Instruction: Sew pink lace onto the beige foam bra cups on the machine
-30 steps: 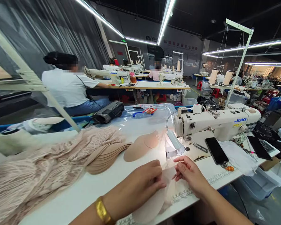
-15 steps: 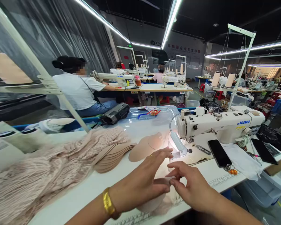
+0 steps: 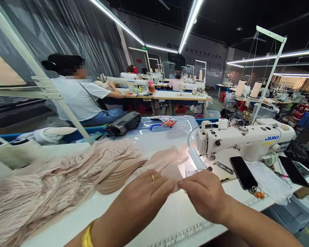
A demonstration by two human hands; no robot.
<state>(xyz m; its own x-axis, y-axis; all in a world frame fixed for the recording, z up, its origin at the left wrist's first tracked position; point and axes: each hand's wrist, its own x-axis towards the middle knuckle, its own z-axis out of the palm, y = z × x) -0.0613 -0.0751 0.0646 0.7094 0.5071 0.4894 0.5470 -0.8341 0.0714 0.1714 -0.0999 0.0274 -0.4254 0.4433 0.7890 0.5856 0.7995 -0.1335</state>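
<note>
Just in front of the sewing machine, a beige bra cup (image 3: pixel 172 172) is held between my two hands, with sheer fabric (image 3: pixel 167 156) stretching behind it. My left hand (image 3: pixel 141 202) is closed on its near left edge, the fingertips partly hidden behind the hand. Thumb and fingers of my right hand (image 3: pixel 206 193) pinch the right edge, close to the left fingertips. To the left lies a fanned stack of beige bra cups (image 3: pixel 118 176). The white sewing machine (image 3: pixel 242 140) stands at the right, its lamp (image 3: pixel 196 157) lighting the spot beyond my hands.
Pale pink lace fabric (image 3: pixel 48 181) is heaped along the table's left side. Thread snips (image 3: pixel 224 167), a black phone (image 3: pixel 243 172) and white cloth (image 3: pixel 269 180) lie at the right. A ruler strip (image 3: pixel 180 236) marks the front edge. Ahead, a co-worker (image 3: pixel 74 92) sits sewing.
My hands, loosely apart over a cup near the front edge, have moved up and closed on its edges, lifting it. Sheer fabric now covers the spot behind. The co-worker's arm has risen.
</note>
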